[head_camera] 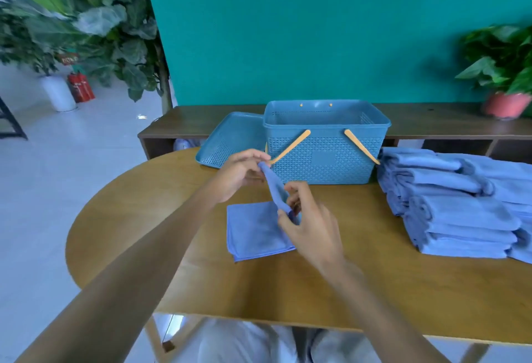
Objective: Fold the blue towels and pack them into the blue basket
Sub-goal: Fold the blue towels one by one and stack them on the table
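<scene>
lid: perforated blue plastic lid [227, 144] lies flat at the tabletop's far-left edge, touching the basket's left wall; out of the way, ignore it.
left hand: left hand [240, 174] raised above the tabletop, thumb and fingertips pinching the upper corner of the towel. Grip clamped on cloth.
towel: small blue microfibre towel [253, 230] mostly flat and already doubled on the round wooden tabletop [138, 218], in front of the basket; one edge lifted into a twisted strip running between both hands.
right hand: right hand [305, 226] lower and nearer the body, thumb and forefinger pinching the strip's bottom end, other fingers loose. Grip clamped on cloth too.
step: judged mid-fold, lifted edge about to be carried across.
how: pull the two pinches apart first to take the twist out, edge taut and straight. Carry it across to the opposite edge, match corners before letting go, then flatten with a palm.
risk: twisted edge gives a lumpy fold; lower layer may drag on the wood.
basket: blue perforated plastic basket [325, 147] with tan handles, open, just behind the hands; interior looks empty, floor not visible.
stack: pile of blue towels [457, 204] on the right, beside the basket; looks loosely folded, likely awaiting work.
</scene>
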